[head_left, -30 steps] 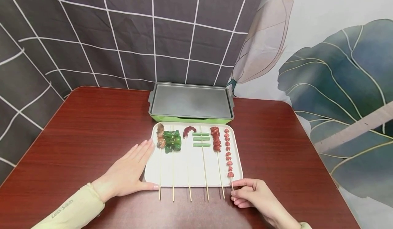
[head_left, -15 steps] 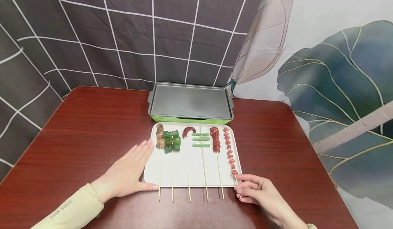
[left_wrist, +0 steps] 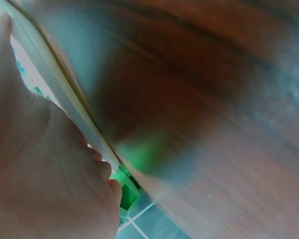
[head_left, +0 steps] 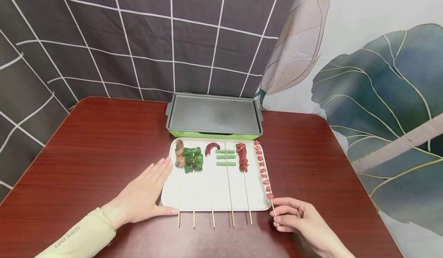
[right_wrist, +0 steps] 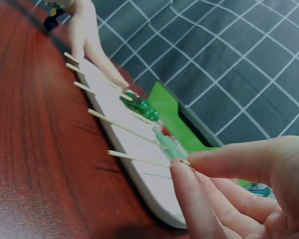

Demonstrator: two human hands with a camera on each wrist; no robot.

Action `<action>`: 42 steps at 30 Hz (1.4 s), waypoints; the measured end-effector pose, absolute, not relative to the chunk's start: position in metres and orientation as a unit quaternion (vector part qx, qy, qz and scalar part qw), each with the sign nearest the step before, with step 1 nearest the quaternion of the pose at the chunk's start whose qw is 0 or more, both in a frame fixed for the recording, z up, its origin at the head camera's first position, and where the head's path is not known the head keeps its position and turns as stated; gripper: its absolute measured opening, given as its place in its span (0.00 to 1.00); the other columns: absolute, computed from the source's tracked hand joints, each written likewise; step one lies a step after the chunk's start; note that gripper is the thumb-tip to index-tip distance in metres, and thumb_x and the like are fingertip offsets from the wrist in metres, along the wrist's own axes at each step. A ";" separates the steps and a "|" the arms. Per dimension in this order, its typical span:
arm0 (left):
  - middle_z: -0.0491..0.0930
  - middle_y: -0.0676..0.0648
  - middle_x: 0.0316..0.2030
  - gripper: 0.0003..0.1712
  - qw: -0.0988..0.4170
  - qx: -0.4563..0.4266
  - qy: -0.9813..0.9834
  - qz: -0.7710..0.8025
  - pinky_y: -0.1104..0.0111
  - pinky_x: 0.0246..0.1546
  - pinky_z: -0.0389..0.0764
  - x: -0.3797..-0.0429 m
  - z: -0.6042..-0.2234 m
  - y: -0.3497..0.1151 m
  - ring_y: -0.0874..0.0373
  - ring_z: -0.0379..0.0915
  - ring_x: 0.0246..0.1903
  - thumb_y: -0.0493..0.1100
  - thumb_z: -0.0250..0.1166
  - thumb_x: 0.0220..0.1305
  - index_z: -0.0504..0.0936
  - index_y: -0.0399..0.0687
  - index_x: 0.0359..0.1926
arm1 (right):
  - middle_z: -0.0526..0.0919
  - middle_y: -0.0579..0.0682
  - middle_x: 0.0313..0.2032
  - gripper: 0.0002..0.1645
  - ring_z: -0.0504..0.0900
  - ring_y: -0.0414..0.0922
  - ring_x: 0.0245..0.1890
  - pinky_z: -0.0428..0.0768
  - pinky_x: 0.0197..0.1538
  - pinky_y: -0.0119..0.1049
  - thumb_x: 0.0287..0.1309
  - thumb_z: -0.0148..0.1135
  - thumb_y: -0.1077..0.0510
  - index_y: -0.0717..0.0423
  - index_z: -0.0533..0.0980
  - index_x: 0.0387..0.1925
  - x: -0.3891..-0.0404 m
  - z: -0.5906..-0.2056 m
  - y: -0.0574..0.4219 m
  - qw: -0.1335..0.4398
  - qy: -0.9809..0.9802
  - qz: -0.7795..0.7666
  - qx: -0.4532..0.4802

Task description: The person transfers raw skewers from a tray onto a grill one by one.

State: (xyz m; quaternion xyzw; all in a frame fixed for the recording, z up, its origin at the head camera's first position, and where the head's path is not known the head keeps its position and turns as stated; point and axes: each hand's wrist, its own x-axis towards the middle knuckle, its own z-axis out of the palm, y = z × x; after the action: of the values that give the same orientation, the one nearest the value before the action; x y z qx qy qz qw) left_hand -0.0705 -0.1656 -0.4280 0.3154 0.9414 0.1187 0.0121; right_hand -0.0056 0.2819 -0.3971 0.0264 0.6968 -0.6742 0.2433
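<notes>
In the head view my right hand (head_left: 301,219) pinches the bare stick end of a skewer of small red meat pieces (head_left: 264,176). That skewer slants along the right rim of the white tray (head_left: 204,196). My left hand (head_left: 142,194) lies with straight fingers along the tray's left edge, its thumb at the front rim. Lying on the tray are a brownish skewer (head_left: 179,154), a green leafy skewer (head_left: 193,160), a curled dark red tentacle skewer (head_left: 212,148), a green bean skewer (head_left: 226,157) and a chunky red meat skewer (head_left: 242,157). Their sticks jut over the front rim.
Right behind the tray stands a green grill with a flat grey plate (head_left: 214,114). Both sit on a reddish-brown table (head_left: 104,142). A dark gridded cloth (head_left: 145,39) hangs behind, and a leaf-patterned cloth (head_left: 380,96) hangs at the right.
My right hand has shifted right with the small-meat skewer, from lying inside the tray's right side to over its right rim. My left hand has stayed in place on the tray.
</notes>
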 end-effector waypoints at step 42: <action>0.56 0.32 0.75 0.70 0.012 0.313 0.942 0.124 0.49 0.74 0.54 -0.069 -0.429 -0.166 0.39 0.48 0.75 0.84 0.53 0.57 0.56 0.26 0.75 | 0.88 0.56 0.44 0.33 0.88 0.47 0.43 0.85 0.49 0.40 0.64 0.64 0.72 0.78 0.65 0.67 -0.175 -0.367 0.268 0.170 0.691 -0.702 0.005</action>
State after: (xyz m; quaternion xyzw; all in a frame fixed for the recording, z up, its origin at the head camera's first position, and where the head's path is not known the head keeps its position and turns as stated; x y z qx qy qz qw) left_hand -0.0690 -0.1655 -0.4287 0.3126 0.9416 0.1243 0.0117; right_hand -0.1751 0.2679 -0.3674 0.0050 0.6912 -0.7024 0.1699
